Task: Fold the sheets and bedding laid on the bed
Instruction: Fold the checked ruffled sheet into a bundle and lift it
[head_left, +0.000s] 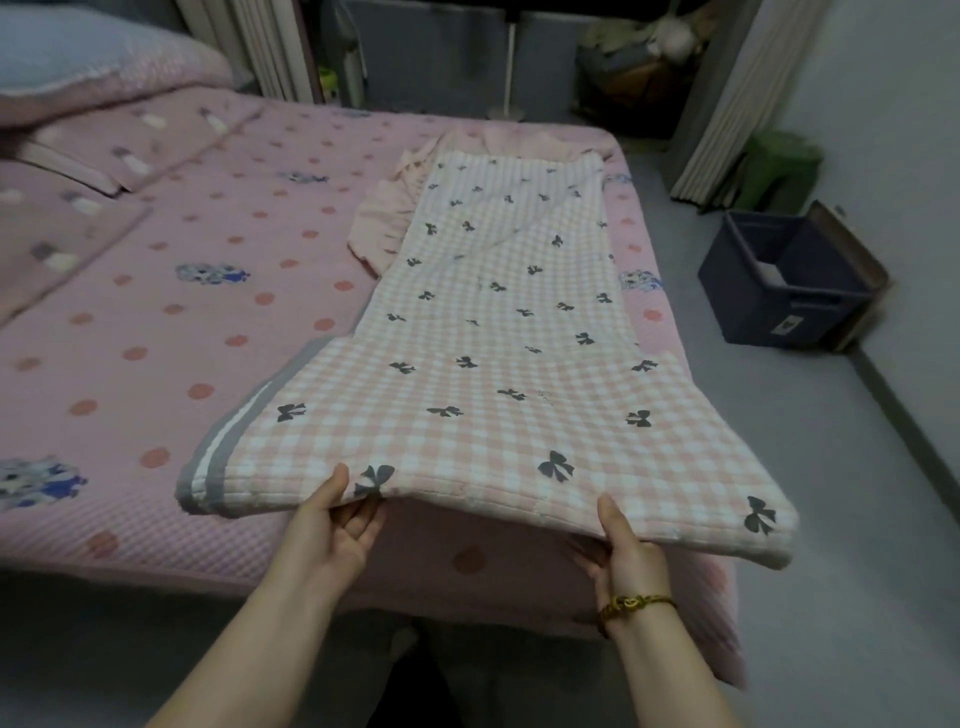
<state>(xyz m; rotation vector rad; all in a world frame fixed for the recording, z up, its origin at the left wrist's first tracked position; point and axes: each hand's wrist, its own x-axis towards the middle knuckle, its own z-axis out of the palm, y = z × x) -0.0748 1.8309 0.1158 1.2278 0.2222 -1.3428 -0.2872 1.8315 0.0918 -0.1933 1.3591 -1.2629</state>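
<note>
A pink-and-white checked blanket (498, 332) with dark bow prints lies folded into a long strip down the right side of the bed (171, 322). Its near end is lifted off the mattress. My left hand (340, 525) pinches that near edge, thumb on top and fingers underneath. My right hand (621, 545), with a gold bracelet at the wrist, holds the same edge further right, thumb above and fingers below. A grey-and-white striped border shows at the blanket's near left corner. A frilled pale pink piece (384, 218) peeks out from under the strip's far left side.
The bed wears a pink quilted cover with red dots. Pillows (93, 67) and folded pink bedding (67, 171) lie at its far left. A dark blue crate (784, 291) stands on the grey floor to the right, with a green stool (779, 166) behind it.
</note>
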